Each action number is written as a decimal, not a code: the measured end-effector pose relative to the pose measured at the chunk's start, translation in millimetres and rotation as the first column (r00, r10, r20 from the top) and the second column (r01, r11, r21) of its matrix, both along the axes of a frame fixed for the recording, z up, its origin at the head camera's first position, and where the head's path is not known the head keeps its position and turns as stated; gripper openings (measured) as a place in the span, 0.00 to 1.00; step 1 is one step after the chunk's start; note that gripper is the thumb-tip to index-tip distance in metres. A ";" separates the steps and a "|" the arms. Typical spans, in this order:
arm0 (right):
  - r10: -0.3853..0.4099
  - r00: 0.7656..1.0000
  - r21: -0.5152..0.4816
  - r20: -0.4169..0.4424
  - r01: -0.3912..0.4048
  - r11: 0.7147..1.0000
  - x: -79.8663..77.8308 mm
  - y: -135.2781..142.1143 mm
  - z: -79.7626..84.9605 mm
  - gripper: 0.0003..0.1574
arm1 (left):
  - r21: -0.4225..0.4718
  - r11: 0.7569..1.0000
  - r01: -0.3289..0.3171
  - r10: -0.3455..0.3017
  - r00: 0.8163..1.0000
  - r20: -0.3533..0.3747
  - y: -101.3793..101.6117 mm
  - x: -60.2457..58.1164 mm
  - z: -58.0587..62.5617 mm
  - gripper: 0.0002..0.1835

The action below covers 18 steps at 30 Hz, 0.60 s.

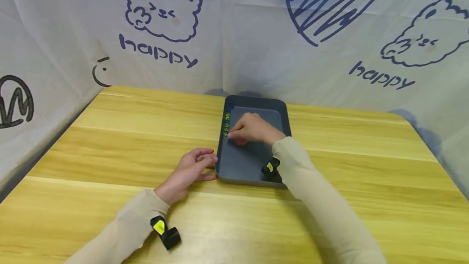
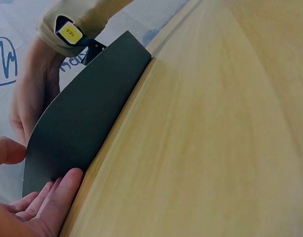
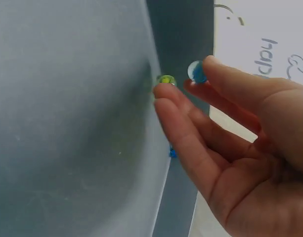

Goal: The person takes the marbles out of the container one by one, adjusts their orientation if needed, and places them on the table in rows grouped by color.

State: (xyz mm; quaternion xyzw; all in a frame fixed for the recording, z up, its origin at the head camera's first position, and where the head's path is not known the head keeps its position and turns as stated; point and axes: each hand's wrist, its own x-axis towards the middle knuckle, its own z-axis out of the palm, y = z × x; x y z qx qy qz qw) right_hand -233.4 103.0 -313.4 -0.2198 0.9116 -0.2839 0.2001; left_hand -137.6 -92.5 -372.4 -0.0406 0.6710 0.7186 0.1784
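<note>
A dark grey rectangular tray (image 1: 239, 166) lies on the table. Inside it, green marbles (image 1: 226, 127) and blue marbles (image 1: 231, 106) form a row along its left wall. My right hand (image 1: 253, 127) is over the tray beside that row. Between its thumb and index finger it pinches a clear-and-blue marble (image 3: 195, 72), while the other fingers reach down close to a green marble (image 3: 166, 79). At the tray's near left side, my left hand (image 1: 188, 170) rests its loosely extended fingers (image 2: 60, 195) against the outer wall, holding nothing.
The wood-grain table (image 1: 121, 146) extends around the tray on both sides. Behind it hangs a white cloth (image 1: 249, 52) with drawings and writing. Each wrist carries a small black camera, such as the left wrist camera (image 1: 170, 237).
</note>
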 end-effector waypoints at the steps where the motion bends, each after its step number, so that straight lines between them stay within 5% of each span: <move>1: -0.001 1.000 -0.020 0.009 0.001 1.000 0.8 2.7 2.1 0.14 | 0.001 1.000 0.002 -0.002 1.000 0.001 0.3 -0.2 0.5 0.24; 7: 0.031 0.999 -0.109 0.021 -0.028 0.994 11.8 15.2 13.3 0.17 | 0.000 1.000 -0.004 0.004 1.000 -0.002 1.3 1.0 1.7 0.24; 18: 0.073 0.989 -0.158 -0.128 -0.093 0.983 44.5 20.7 18.9 0.17 | -0.010 1.000 -0.010 0.011 1.000 0.009 1.1 0.7 1.6 0.24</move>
